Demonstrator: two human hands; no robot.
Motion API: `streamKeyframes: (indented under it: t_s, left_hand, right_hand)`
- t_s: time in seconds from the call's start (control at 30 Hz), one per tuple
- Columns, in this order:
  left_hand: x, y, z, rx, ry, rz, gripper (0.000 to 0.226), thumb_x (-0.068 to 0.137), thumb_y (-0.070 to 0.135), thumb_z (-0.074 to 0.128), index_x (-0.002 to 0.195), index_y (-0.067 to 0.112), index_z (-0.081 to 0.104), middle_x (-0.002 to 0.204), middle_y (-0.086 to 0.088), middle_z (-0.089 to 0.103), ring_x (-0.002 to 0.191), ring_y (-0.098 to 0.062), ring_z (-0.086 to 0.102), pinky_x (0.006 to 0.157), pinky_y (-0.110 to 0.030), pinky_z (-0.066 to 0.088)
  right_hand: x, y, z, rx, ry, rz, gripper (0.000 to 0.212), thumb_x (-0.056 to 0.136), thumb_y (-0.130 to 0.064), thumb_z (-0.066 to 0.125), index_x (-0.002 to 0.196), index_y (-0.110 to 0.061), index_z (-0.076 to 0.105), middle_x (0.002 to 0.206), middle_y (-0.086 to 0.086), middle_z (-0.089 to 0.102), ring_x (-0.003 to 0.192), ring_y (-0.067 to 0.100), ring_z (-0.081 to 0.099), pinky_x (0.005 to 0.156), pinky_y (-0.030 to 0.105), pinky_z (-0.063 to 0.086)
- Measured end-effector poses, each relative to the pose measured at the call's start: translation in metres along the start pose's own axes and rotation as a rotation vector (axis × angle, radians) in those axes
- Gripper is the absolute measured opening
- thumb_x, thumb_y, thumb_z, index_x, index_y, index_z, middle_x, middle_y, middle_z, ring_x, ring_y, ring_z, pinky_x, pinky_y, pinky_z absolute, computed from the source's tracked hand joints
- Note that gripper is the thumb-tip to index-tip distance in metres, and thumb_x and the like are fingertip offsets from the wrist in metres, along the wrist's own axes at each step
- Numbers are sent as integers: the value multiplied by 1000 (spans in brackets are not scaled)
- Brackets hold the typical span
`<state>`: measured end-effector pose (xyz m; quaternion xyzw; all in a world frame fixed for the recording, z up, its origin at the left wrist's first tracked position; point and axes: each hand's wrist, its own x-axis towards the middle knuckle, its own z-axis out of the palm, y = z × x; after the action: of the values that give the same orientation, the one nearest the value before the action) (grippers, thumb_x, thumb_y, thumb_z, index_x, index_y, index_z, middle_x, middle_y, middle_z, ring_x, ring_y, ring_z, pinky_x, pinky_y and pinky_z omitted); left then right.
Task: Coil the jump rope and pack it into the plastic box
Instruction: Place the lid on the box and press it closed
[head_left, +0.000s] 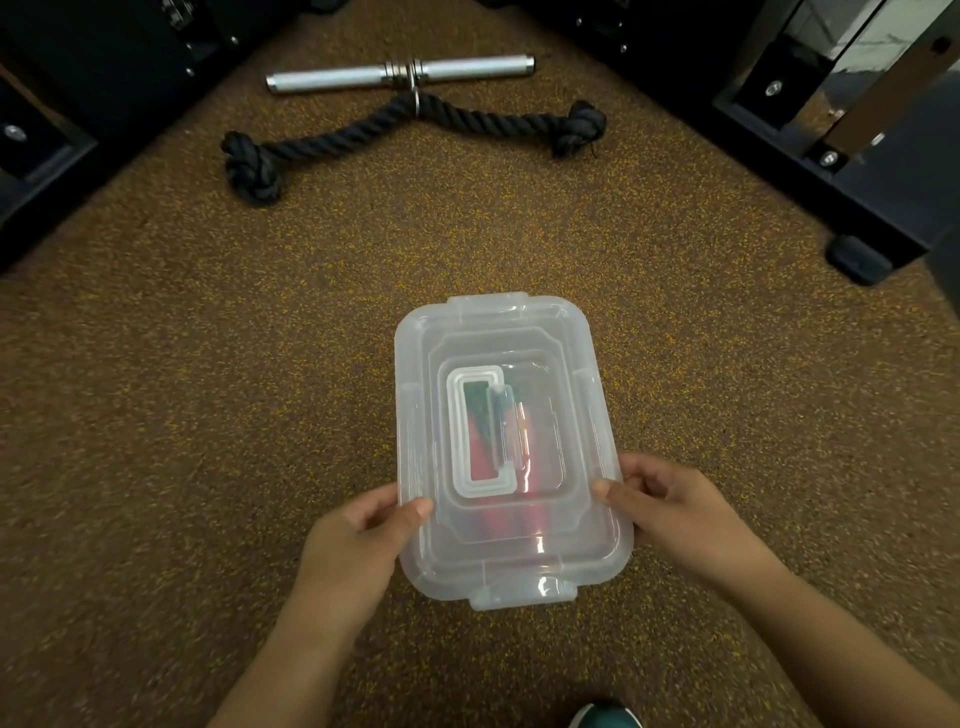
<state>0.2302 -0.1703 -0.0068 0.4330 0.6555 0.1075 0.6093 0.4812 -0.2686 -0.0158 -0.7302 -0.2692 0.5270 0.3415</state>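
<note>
A clear plastic box (582, 551) with its lid on sits in the middle of the speckled brown floor. Through the lid and its flat handle I see the jump rope (480, 447) inside, red with dark green parts, blurred by the plastic. My left hand (358, 540) grips the box's near left edge, thumb on top of the lid. My right hand (675, 514) grips the near right edge the same way. The box's near latch tab (524, 597) points toward me.
A thick black rope (410, 130) with knotted ends and a silver metal bar (400, 74) lie on the floor beyond the box. Black machine frames (857, 171) stand at the far right and far left (62, 130). A shoe tip (605, 717) shows at the bottom edge.
</note>
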Motion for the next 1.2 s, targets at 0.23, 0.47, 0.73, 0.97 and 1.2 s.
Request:
streamKeyframes:
  t_s: [0.23,0.47,0.73,0.97,1.2]
  left_hand:
    - [30,29,2,-33,-44,128,20,95,27,54,93,45,63,80,28,71,76,11,67,67,-16,46]
    - [80,85,14,90,-8,198,28,98,34,46,117,23,64,110,-3,71,97,-19,67,89,-39,52]
    - [119,141,20,385,-84,69,78,80,75,44,130,15,55,132,-7,56,119,-26,52,99,-39,35]
    - [144,144,24,436,-195,-12,106,33,88,66,115,21,66,118,-7,68,103,-28,66,99,-46,47]
    - [142,136,29,211,-154,280,74,75,35,77,140,24,45,127,-2,56,109,-18,58,92,-29,48]
  right_hand:
    - [31,-17,-3,97,2,-65,24,92,-29,57,114,-26,64,101,-3,73,92,12,71,77,25,55]
    - [94,-56,4,95,134,-108,22,95,-31,52,110,-21,64,94,-2,73,78,10,70,64,23,54]
    - [141,-88,2,-103,47,-10,66,84,-64,51,126,-14,56,127,3,58,110,21,56,101,41,41]
    - [159,-101,-4,-82,-176,62,67,70,-63,67,115,-14,65,108,8,72,95,24,70,93,43,52]
    - [167,-92,4,91,-182,-122,72,75,-27,76,139,-20,42,122,6,62,104,21,65,89,32,53]
